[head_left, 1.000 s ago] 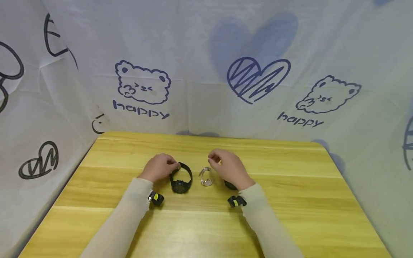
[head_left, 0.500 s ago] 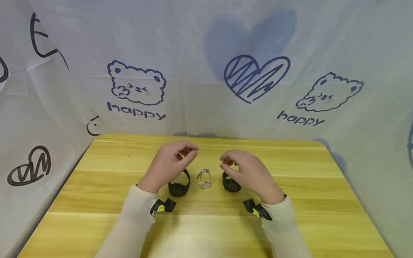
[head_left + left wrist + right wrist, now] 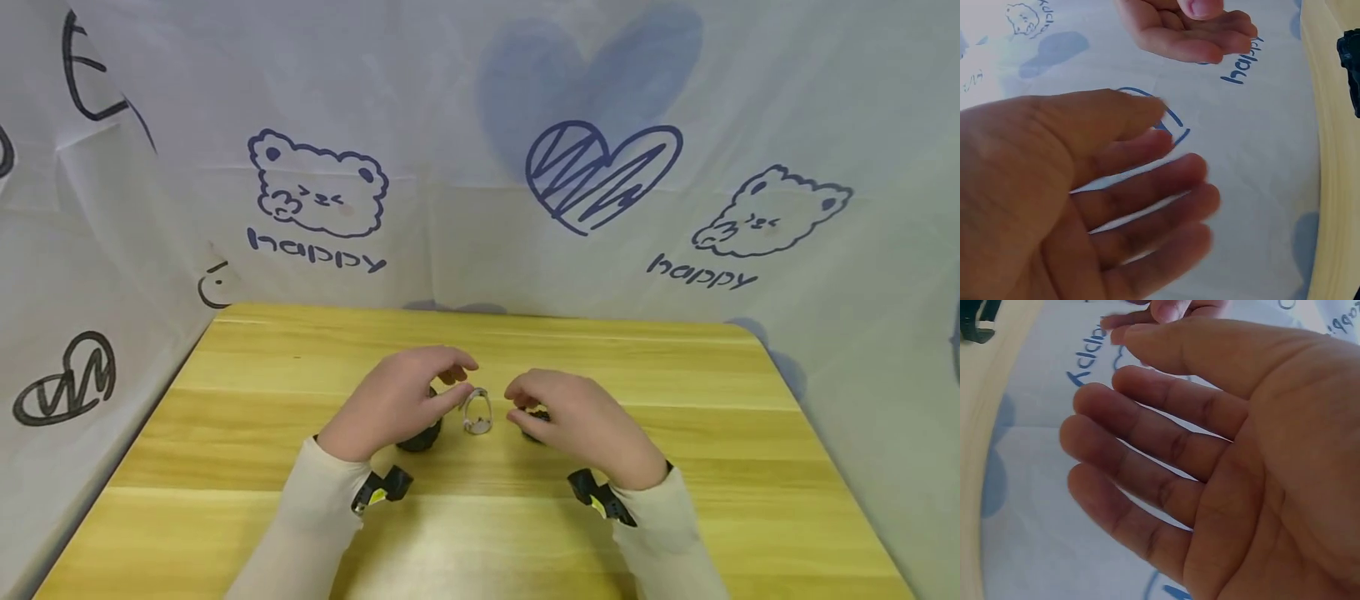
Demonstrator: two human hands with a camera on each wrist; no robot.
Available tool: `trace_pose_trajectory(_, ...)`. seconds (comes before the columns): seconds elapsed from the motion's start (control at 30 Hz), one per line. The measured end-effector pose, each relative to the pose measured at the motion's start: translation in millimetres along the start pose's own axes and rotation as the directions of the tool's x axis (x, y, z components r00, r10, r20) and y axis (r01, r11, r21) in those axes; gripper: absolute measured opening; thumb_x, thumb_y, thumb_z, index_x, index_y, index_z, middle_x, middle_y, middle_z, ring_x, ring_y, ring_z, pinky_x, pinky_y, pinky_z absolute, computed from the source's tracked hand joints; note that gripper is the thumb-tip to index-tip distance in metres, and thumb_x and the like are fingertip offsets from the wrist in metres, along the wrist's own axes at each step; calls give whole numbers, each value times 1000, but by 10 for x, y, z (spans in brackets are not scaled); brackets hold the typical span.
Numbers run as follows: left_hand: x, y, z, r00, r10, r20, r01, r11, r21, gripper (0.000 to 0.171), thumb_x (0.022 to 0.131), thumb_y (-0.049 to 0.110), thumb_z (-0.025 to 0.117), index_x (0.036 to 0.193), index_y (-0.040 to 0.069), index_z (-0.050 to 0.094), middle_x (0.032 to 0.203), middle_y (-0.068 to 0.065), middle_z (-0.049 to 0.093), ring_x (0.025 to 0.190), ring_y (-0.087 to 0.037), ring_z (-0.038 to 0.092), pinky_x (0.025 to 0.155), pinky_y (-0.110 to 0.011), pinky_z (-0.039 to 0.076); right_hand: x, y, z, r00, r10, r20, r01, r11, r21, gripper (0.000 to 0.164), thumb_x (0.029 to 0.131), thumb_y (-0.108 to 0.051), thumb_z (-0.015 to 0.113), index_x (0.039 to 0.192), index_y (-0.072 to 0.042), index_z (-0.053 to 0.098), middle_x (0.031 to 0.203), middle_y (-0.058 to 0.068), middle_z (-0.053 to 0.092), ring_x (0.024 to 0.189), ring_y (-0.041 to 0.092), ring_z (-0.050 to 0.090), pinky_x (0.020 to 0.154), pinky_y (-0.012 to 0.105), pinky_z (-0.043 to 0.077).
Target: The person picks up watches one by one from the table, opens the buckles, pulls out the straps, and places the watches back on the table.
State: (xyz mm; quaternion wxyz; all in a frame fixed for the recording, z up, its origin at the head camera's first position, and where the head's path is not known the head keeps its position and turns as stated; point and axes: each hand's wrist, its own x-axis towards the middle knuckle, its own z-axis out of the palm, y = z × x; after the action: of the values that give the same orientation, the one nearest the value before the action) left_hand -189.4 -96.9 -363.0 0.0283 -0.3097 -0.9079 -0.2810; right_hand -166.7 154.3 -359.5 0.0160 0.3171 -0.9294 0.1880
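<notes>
A small white watch (image 3: 477, 427) stands on the table with its strap looped up, between my two hands. My left hand (image 3: 397, 404) hovers beside it, fingers loosely bent and nothing between them. It partly covers a black watch (image 3: 418, 440). My right hand (image 3: 588, 425) hovers opposite, with nothing in it, and hides much of a second black watch (image 3: 532, 427). In the left wrist view my left palm (image 3: 1079, 200) faces the camera, its fingers spread. The right wrist view likewise has my right palm (image 3: 1235, 487) with fingers apart.
The wooden table (image 3: 480, 542) reaches back to a white cloth (image 3: 450, 100) printed with bears and hearts. Another cloth side (image 3: 67, 267) runs along the left. Each wrist wears a black camera band (image 3: 386, 487).
My left hand has let go of the left black watch's strap, moved right and now partly covers that watch. The right hand has shifted slightly right and lower. The watches remain standing.
</notes>
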Motion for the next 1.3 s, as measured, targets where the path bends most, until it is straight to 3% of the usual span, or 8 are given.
trace_pose_trajectory(0.2, 92, -126, 104, 993, -35, 114, 36, 999, -8, 33, 101, 31, 69, 129, 14, 69, 122, 0, 71, 115, -19, 66, 101, -42, 53, 150, 97, 174, 999, 23, 46, -22, 999, -30, 19, 99, -24, 73, 115, -14, 72, 106, 1, 73, 93, 18, 70, 82, 37, 58)
trace_pose_trajectory(0.4, 194, -344, 320, 972, -22, 234, 61, 985, -159, 27, 103, 27, 67, 126, 14, 71, 120, -1, 72, 115, -21, 67, 101, -44, 52, 291, 208, 404, 993, 59, 100, -59, 998, -1, 23, 99, -20, 72, 121, -11, 70, 102, 1, 71, 90, 18, 68, 79, 37, 57)
trace_pose_trajectory(0.5, 219, -431, 419, 961, -40, 274, 93, 978, -185, 25, 102, 26, 68, 124, 15, 73, 119, 0, 73, 113, -21, 67, 100, -43, 53, 338, 246, 528, 989, 63, 132, -63, 998, -4, 20, 100, -17, 69, 119, -10, 71, 100, -1, 71, 87, 15, 66, 80, 36, 57)
trace_pose_trajectory(0.77, 236, -460, 553, 949, -111, 294, 142, 986, -85, 24, 102, 26, 68, 120, 12, 72, 117, -3, 73, 106, -22, 68, 95, -43, 55, 408, 297, 763, 984, 67, 162, -59, 997, -52, 15, 98, -8, 65, 107, -14, 75, 101, -1, 75, 87, 13, 69, 79, 34, 58)
trace_pose_trajectory(1.0, 223, -460, 623, 942, -133, 309, 155, 987, -47, 23, 101, 26, 68, 121, 14, 72, 118, -1, 73, 105, -19, 68, 94, -40, 54, 430, 340, 849, 985, 53, 166, -44, 997, -58, 7, 99, -16, 71, 99, -17, 78, 93, -5, 74, 77, 9, 64, 75, 31, 56)
trace_pose_trajectory(1.17, 207, -449, 648, 938, -132, 319, 160, 985, -63, 22, 101, 26, 68, 120, 15, 72, 119, -2, 73, 101, -18, 67, 92, -40, 54, 458, 354, 917, 988, 15, 152, -2, 997, -80, 11, 98, -23, 74, 89, -18, 79, 84, -6, 73, 70, 7, 60, 71, 30, 55)
trace_pose_trajectory(1.3, 187, -412, 637, 947, -132, 293, 150, 988, -40, 21, 101, 24, 67, 118, 13, 73, 115, -3, 73, 97, -18, 66, 90, -40, 55, 451, 359, 929, 988, 10, 153, 3, 996, -88, 13, 98, -26, 74, 88, -19, 79, 83, -7, 73, 67, 6, 59, 68, 29, 54)
